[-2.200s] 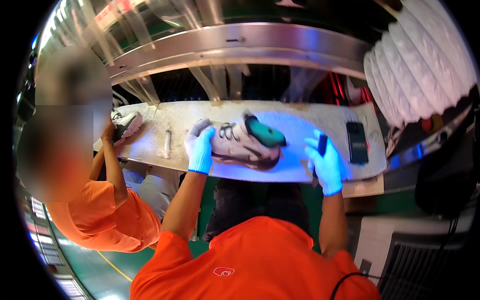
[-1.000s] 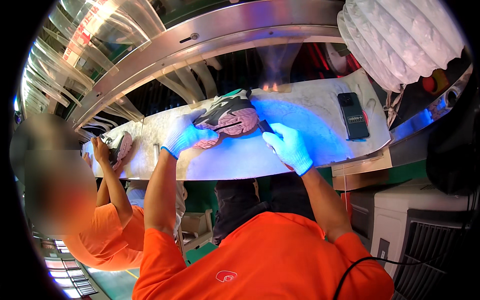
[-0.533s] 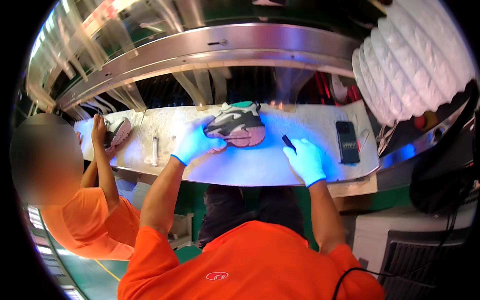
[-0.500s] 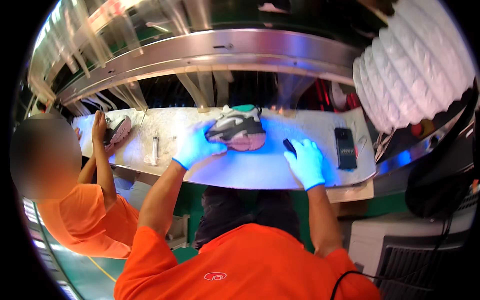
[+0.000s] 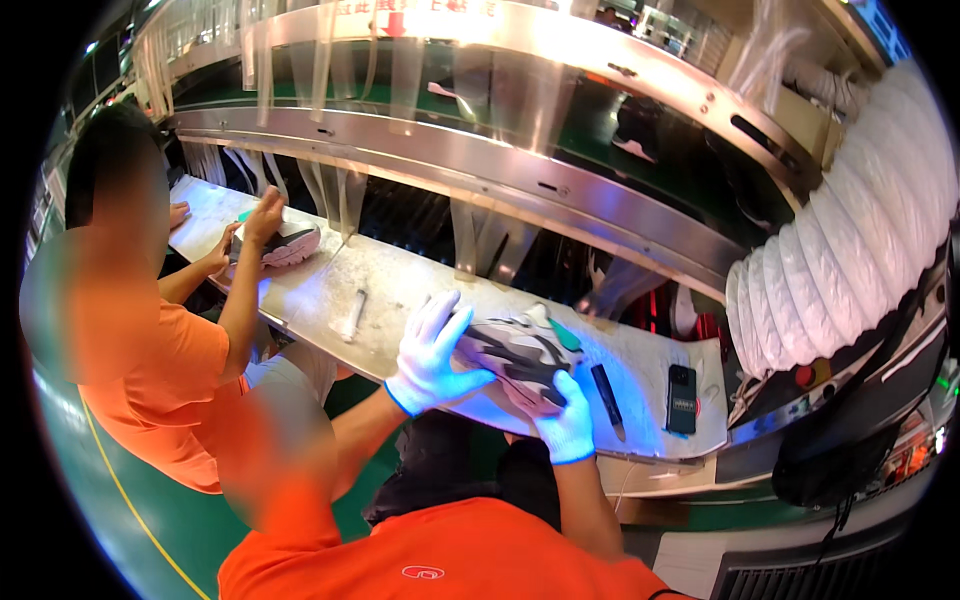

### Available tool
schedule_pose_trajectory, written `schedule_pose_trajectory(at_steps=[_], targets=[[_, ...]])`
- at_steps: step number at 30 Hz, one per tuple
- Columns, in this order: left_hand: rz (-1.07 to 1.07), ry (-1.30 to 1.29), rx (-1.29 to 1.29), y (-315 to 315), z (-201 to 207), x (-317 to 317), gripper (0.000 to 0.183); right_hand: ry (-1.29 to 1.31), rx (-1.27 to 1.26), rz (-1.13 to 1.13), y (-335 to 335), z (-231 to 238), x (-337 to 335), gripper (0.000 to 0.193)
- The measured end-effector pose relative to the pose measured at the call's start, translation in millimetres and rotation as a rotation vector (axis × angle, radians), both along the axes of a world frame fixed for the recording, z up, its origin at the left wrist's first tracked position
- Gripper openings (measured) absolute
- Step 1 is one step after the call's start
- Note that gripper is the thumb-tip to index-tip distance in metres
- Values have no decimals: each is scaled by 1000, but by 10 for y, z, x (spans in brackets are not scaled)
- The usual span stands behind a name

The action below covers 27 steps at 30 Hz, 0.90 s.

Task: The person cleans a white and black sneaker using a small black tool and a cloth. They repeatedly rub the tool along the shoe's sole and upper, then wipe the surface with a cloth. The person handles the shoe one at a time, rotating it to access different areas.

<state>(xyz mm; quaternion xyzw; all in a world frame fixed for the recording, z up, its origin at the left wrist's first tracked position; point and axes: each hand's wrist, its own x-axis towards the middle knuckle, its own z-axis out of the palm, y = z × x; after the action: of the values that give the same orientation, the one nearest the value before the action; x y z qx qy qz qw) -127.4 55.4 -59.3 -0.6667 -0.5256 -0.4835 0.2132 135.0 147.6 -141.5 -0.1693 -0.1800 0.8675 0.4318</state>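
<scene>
A sneaker (image 5: pixel 512 345) in grey, black and white, with a pinkish sole and a green lining, is tilted over the bench's front edge in front of me. My right hand (image 5: pixel 566 422), in a white glove lit blue, grips it at its right end by the sole. My left hand (image 5: pixel 432 350), gloved the same way, is open beside the shoe's left end. Its fingers point up and apart, and its thumb reaches along the sole; whether it touches is unclear. To the right of the shoe lies a slim black pen-shaped tool (image 5: pixel 607 400).
A black phone (image 5: pixel 682 398) lies at the bench's (image 5: pixel 400 275) right end. A small white tube (image 5: pixel 353 315) lies to the left. A co-worker (image 5: pixel 195 330) on the left handles another sneaker (image 5: pixel 290 246). Behind run a metal rail (image 5: pixel 450 165) and clear strips; a white ribbed duct (image 5: pixel 850 230) hangs right.
My right hand has let go of the black tool, now on the bench, and has taken hold of the sneaker. The sneaker has come nearer and tilted. The view has turned left.
</scene>
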Motion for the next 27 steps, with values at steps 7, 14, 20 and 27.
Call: schedule_pose_trajectory(at_steps=[7,14,20,27], targets=[[124,-271,-387,-75,-615,-33,83,1,661,-822,423,1878,-108,46],[94,-127,-534,-20,-589,-25,53,-468,1278,-1390,1914,4328,-942,80],[87,-129,-630,26,-547,19,52,-1526,1471,-1334,3144,4872,-1162,72],[143,-172,-662,7,-613,-28,55,-962,2237,-1511,2862,3857,-1114,28]])
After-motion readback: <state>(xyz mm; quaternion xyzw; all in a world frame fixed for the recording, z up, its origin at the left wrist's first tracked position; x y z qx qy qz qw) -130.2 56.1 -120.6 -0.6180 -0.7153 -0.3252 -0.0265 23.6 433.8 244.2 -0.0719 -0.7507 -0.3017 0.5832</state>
